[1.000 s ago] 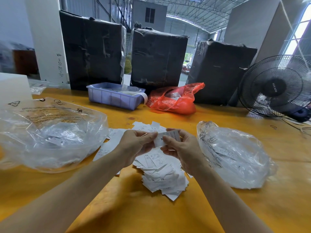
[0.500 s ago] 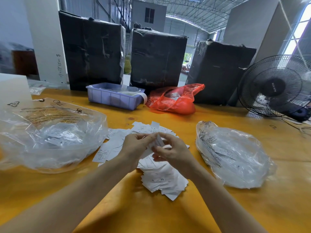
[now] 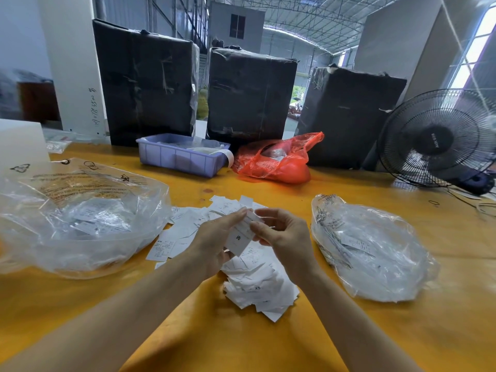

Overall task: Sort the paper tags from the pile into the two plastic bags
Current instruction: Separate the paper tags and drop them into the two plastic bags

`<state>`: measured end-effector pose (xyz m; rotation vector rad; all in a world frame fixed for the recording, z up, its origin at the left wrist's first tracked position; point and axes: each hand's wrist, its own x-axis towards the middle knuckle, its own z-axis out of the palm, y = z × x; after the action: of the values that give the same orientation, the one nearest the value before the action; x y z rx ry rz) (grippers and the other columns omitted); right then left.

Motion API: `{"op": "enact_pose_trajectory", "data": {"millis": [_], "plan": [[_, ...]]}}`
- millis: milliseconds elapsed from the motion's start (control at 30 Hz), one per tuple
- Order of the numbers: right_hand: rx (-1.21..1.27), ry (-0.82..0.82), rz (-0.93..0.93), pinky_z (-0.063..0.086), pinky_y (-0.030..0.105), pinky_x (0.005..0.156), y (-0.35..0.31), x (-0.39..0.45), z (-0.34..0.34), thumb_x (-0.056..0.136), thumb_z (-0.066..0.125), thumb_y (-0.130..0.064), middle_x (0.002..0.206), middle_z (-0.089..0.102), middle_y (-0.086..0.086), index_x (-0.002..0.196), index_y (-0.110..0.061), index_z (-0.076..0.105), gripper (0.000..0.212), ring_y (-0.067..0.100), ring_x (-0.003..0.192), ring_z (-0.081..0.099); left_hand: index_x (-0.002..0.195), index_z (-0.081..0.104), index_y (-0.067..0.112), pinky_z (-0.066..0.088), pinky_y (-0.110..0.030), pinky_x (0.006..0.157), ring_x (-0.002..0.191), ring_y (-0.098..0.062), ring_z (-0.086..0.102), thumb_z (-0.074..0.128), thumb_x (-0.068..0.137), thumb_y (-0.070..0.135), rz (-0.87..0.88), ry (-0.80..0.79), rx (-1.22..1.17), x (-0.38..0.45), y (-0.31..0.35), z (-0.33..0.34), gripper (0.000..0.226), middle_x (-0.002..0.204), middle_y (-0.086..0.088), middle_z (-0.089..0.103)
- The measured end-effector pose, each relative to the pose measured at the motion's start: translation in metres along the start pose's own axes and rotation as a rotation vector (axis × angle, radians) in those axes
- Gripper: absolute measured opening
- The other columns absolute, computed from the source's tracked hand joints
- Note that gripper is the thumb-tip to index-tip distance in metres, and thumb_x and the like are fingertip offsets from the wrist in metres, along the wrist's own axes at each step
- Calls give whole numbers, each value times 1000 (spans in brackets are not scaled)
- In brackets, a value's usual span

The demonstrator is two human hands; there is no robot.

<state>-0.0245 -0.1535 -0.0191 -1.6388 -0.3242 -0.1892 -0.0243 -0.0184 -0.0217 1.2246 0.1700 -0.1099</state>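
a warehouse bay fills the top of the frame, with three black-wrapped bales, a lilac crate (image 3: 182, 157), a red bag (image 3: 276, 162) and a fan (image 3: 440, 140) lined along the far edge of an orange table (image 3: 241, 345). at centre frame the pile of paper tags (image 3: 257, 285) spreads across the table, mostly below and behind the hands. the left hand (image 3: 214, 242) and right hand (image 3: 284, 237) meet above it, fingertips closed on one tag (image 3: 240, 237) marked "m", which hangs with its long axis running from upper right down to lower left, the upper end pinched between both hands. the left plastic bag (image 3: 80, 218) sits at middle left, its mouth facing the pile; the right plastic bag (image 3: 370, 251) sits at middle right, just beside the right hand. both already hold some tags. each bag is nearer its own hand, so the drop probably turns on which size goes where, and that cannot be read here.
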Motion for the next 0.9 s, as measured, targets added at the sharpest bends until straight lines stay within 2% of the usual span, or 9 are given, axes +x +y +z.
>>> {"op": "enact_pose_trajectory", "data": {"millis": [133,233,333,500,567,700,800,867,900], "plan": [[18,32,38,49,18,56,0,2,-5,82,69,-2,66,68,2,85,-7,69,5,7,55,59,93,70,17,46,-30,69,83,-18,64,65,83,38,24,-56,160,4,6,-7,23,87,-4,74],[42,60,79,47,18,54,-2,2,-7,84,67,-3,61,67,2,79,-7,69,6,7,52,58,82,72,15,47,-21,58,64,-12,63,72,79,29,56,-89,299,7,14,-17,15,72,-1,73],[29,41,107,46,20,54,-3,1,-5,87,64,-5,64,66,8,78,-7,70,11,11,53,58,82,72,6,44,-16,46,48,-8,54,75,77,15,38,-108,382,9,19,-25,11,64,-4,68],[-12,18,101,48,18,55,-2,0,-3,89,62,-7,68,72,7,86,-4,69,9,11,56,62,80,73,8,41,-12,43,43,-2,53,76,77,17,111,-79,687,5,48,-38,10,54,5,66],[-31,20,94,49,19,57,-1,0,-4,90,61,-9,71,73,6,88,-6,68,7,11,58,64,77,73,12,41,-14,43,46,-1,54,77,77,20,156,3,755,5,71,-55,9,55,5,67],[-62,47,63,50,16,54,0,2,-6,89,61,-7,70,73,6,88,-7,68,7,11,57,65,74,70,15,42,-20,48,61,-11,57,76,77,23,211,314,930,-1,114,-111,10,70,-3,69],[-117,113,-21,49,13,51,-1,6,-12,88,62,-5,67,72,4,86,-7,69,8,10,56,66,75,71,5,46,-27,51,59,-17,59,74,80,14,196,524,1097,-1,121,-153,10,68,-10,67],[-229,197,-104,51,14,51,-3,10,-22,88,61,-5,70,72,4,89,-5,69,7,13,60,67,82,61,-4,54,-36,62,69,-25,65,71,79,3,150,619,1197,2,116,-169,12,75,-15,68],[-321,256,-153,54,19,55,-3,12,-29,88,61,-4,73,71,5,93,-3,68,9,16,64,69,84,54,-2,55,-39,66,74,-28,65,67,79,-2,140,658,1253,5,113,-174,14,79,-17,68]]}}
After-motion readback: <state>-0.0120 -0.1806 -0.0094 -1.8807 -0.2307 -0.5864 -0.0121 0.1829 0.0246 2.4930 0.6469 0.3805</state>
